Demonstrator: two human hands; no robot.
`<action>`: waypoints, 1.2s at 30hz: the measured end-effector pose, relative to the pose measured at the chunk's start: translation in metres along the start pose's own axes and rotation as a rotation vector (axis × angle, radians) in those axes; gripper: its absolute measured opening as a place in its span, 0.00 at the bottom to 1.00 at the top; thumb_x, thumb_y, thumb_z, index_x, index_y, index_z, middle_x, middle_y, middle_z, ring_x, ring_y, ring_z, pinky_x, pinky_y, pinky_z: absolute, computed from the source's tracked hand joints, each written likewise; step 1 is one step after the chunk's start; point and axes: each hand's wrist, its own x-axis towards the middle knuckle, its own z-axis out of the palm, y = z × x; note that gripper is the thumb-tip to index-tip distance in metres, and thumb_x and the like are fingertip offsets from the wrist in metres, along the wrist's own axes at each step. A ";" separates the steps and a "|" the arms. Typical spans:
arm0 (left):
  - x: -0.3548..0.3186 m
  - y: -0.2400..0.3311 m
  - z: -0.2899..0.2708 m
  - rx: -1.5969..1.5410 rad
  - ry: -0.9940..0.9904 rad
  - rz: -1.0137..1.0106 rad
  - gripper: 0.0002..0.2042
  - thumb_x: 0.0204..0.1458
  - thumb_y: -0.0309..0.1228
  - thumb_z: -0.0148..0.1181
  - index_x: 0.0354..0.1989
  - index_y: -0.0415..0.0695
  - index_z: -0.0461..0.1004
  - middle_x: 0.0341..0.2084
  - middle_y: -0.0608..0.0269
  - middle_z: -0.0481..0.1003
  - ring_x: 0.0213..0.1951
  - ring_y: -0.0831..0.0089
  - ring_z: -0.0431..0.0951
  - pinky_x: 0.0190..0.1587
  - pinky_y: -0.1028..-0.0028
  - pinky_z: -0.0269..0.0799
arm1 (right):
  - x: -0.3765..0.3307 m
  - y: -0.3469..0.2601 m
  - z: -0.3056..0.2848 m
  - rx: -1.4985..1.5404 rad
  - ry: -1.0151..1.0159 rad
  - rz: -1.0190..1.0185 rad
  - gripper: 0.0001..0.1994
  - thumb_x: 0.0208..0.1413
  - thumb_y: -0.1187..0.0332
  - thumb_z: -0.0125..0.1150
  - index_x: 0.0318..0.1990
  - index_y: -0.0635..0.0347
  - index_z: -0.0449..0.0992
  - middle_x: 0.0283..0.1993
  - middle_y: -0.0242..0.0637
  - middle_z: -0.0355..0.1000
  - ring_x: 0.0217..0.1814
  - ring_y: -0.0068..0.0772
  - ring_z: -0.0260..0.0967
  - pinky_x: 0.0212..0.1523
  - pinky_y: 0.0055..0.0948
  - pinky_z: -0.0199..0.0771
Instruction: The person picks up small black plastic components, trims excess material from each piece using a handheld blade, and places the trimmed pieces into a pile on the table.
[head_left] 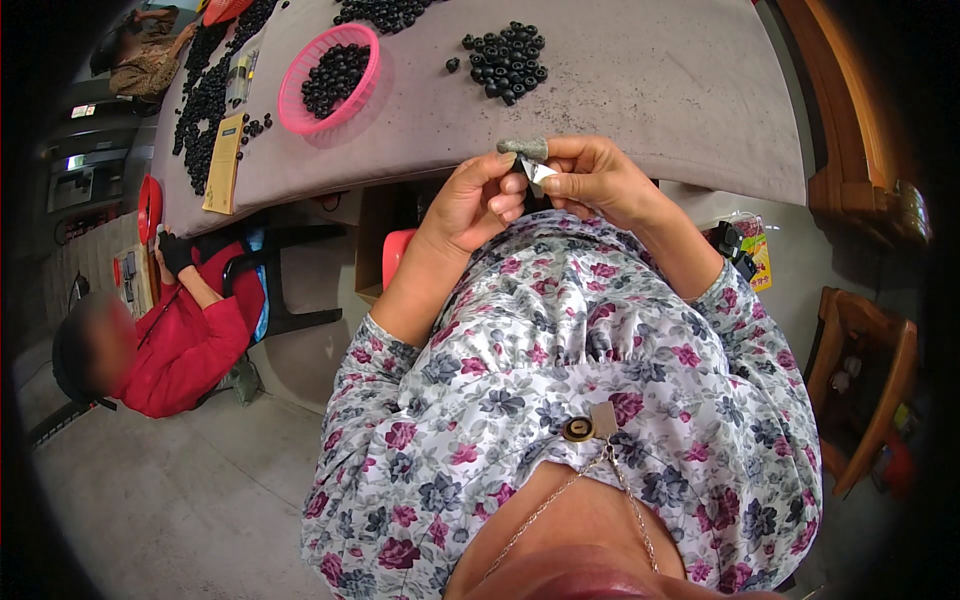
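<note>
Close together over the table's near edge, my two hands work at chest height. My right hand (602, 185) is closed on a small flat silver-white blade-like piece (537, 171). A grey fabric cover (524, 149) wraps its index finger. Opposite it, my left hand (468, 207) is closed in a pinch, its fingertips meeting the right ones. Something small and dark seems to sit between the fingertips, too hidden to make out. Just beyond my hands lies a loose pile of black ring-like beads (507, 60) with holes in them.
On the grey cloth-covered table (640, 70) stands a pink plastic basket (287, 105) with black beads inside. More black beads (203, 125) spread along the left, near a tan notebook (222, 170). A person in red (200, 340) sits at left. A wooden chair (868, 390) stands right.
</note>
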 end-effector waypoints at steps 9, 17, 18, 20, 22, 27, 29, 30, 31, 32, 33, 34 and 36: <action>0.008 -0.004 -0.005 -0.056 -0.025 -0.044 0.09 0.60 0.35 0.53 0.40 0.42 0.72 0.21 0.73 0.69 0.18 0.85 0.67 0.25 0.80 0.65 | 0.002 0.005 -0.010 0.007 0.060 0.037 0.11 0.57 0.70 0.61 0.45 0.64 0.76 0.23 0.27 0.69 0.16 0.12 0.58 0.14 0.14 0.53; 0.007 0.001 -0.009 -0.063 -0.040 -0.034 0.08 0.60 0.35 0.53 0.39 0.43 0.72 0.22 0.72 0.71 0.18 0.86 0.67 0.26 0.80 0.66 | 0.002 -0.003 0.000 -0.039 0.006 -0.038 0.17 0.56 0.69 0.62 0.52 0.64 0.73 0.23 0.25 0.68 0.18 0.11 0.59 0.17 0.13 0.54; 0.005 0.002 -0.008 -0.063 -0.039 -0.032 0.08 0.60 0.35 0.53 0.39 0.43 0.72 0.22 0.72 0.71 0.18 0.86 0.67 0.26 0.80 0.66 | 0.004 -0.003 0.002 -0.039 0.004 -0.038 0.17 0.56 0.69 0.62 0.52 0.64 0.73 0.23 0.25 0.68 0.18 0.11 0.59 0.17 0.13 0.54; 0.000 0.007 -0.007 -0.045 -0.052 -0.026 0.08 0.59 0.35 0.54 0.39 0.43 0.72 0.22 0.72 0.70 0.18 0.86 0.67 0.25 0.80 0.66 | 0.008 -0.006 0.006 -0.072 0.010 -0.023 0.17 0.56 0.68 0.62 0.52 0.64 0.73 0.24 0.25 0.68 0.18 0.11 0.58 0.16 0.13 0.52; -0.006 0.014 -0.005 -0.038 -0.054 -0.027 0.08 0.59 0.35 0.54 0.39 0.43 0.72 0.22 0.72 0.70 0.18 0.86 0.67 0.25 0.79 0.66 | 0.013 -0.008 0.011 -0.080 0.004 -0.031 0.16 0.56 0.68 0.62 0.51 0.64 0.73 0.24 0.26 0.68 0.17 0.11 0.57 0.16 0.13 0.52; -0.033 0.029 0.011 0.135 0.045 0.028 0.08 0.57 0.34 0.56 0.39 0.43 0.71 0.21 0.70 0.70 0.17 0.83 0.65 0.23 0.80 0.64 | 0.009 -0.011 0.035 -0.018 0.071 0.001 0.12 0.58 0.69 0.60 0.47 0.63 0.74 0.24 0.26 0.68 0.17 0.11 0.57 0.16 0.13 0.52; -0.045 0.055 0.010 0.392 0.145 0.215 0.07 0.56 0.33 0.57 0.36 0.43 0.72 0.20 0.70 0.70 0.17 0.83 0.65 0.20 0.80 0.63 | 0.008 -0.015 0.047 0.107 0.176 -0.049 0.09 0.58 0.68 0.61 0.43 0.62 0.75 0.24 0.27 0.69 0.19 0.11 0.59 0.17 0.12 0.54; -0.051 0.076 0.009 0.393 0.158 0.314 0.05 0.53 0.30 0.60 0.31 0.41 0.75 0.20 0.65 0.74 0.17 0.79 0.71 0.21 0.80 0.68 | 0.008 -0.017 0.050 0.118 0.168 -0.042 0.08 0.58 0.68 0.61 0.41 0.62 0.74 0.24 0.28 0.69 0.20 0.11 0.60 0.18 0.11 0.56; -0.059 0.103 0.011 0.542 0.255 0.416 0.04 0.52 0.29 0.61 0.30 0.42 0.75 0.19 0.66 0.74 0.17 0.80 0.71 0.21 0.81 0.68 | 0.010 -0.017 0.054 0.115 0.168 -0.049 0.08 0.58 0.68 0.61 0.41 0.62 0.74 0.24 0.28 0.69 0.20 0.11 0.60 0.18 0.11 0.56; -0.065 0.128 0.017 0.789 0.371 0.578 0.04 0.50 0.29 0.62 0.29 0.43 0.76 0.19 0.66 0.75 0.16 0.81 0.71 0.20 0.81 0.68 | 0.010 -0.017 0.056 0.085 0.168 -0.053 0.08 0.58 0.68 0.61 0.41 0.62 0.74 0.24 0.28 0.69 0.20 0.11 0.60 0.18 0.12 0.56; -0.068 0.154 0.019 0.893 0.390 0.721 0.04 0.49 0.28 0.63 0.30 0.42 0.75 0.19 0.66 0.75 0.17 0.81 0.71 0.20 0.81 0.68 | 0.010 -0.019 0.059 0.053 0.168 -0.055 0.07 0.58 0.68 0.60 0.40 0.61 0.74 0.24 0.28 0.69 0.20 0.11 0.60 0.18 0.12 0.57; -0.071 0.177 0.021 1.018 0.533 0.814 0.06 0.48 0.29 0.64 0.30 0.41 0.74 0.19 0.66 0.75 0.17 0.82 0.72 0.21 0.81 0.68 | 0.009 -0.020 0.060 0.048 0.168 -0.059 0.07 0.58 0.68 0.60 0.40 0.61 0.74 0.24 0.28 0.69 0.20 0.11 0.60 0.18 0.12 0.57; -0.077 0.219 0.006 1.216 0.671 0.828 0.08 0.48 0.29 0.65 0.30 0.40 0.73 0.19 0.65 0.75 0.18 0.81 0.72 0.21 0.78 0.69 | 0.009 -0.025 0.063 0.044 0.176 -0.044 0.06 0.58 0.69 0.60 0.39 0.61 0.74 0.24 0.29 0.68 0.19 0.11 0.59 0.19 0.13 0.57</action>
